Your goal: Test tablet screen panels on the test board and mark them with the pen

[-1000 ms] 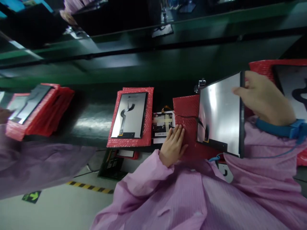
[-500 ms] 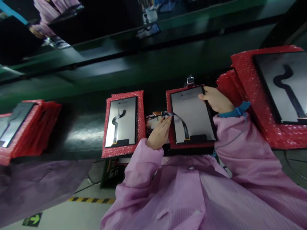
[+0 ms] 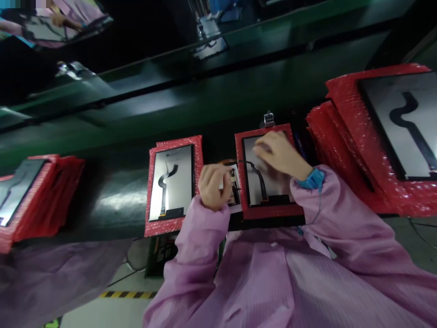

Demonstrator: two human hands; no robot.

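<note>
A display panel [image 3: 253,182], grey-backed with a black frame, lies on a red bubble-wrap sleeve [image 3: 273,212] in front of me. Its black ribbon cable [image 3: 261,180] curves up and out past the left edge, towards a small circuit board [image 3: 235,184]. Over the upper part of the panel is my right hand [image 3: 282,155], fingers curled into a pinch; whatever is in them is too small to make out. My left hand [image 3: 214,187] is closed beside the board, with a small whitish bit showing at its fingers. Its grip is partly hidden.
Left of my hands, another display panel [image 3: 175,182] rests on red bubble wrap. A larger panel [image 3: 403,123] and stacked red sleeves [image 3: 336,146] lie at right. A small metal counter [image 3: 269,119] stands behind. More red sleeves [image 3: 51,200] and a co-worker's sleeve [image 3: 64,278] are at left.
My right hand has let go of the panel's right edge and moved left over it. The panel now lies flatter. My left hand has curled closed and shifted left, uncovering the board.
</note>
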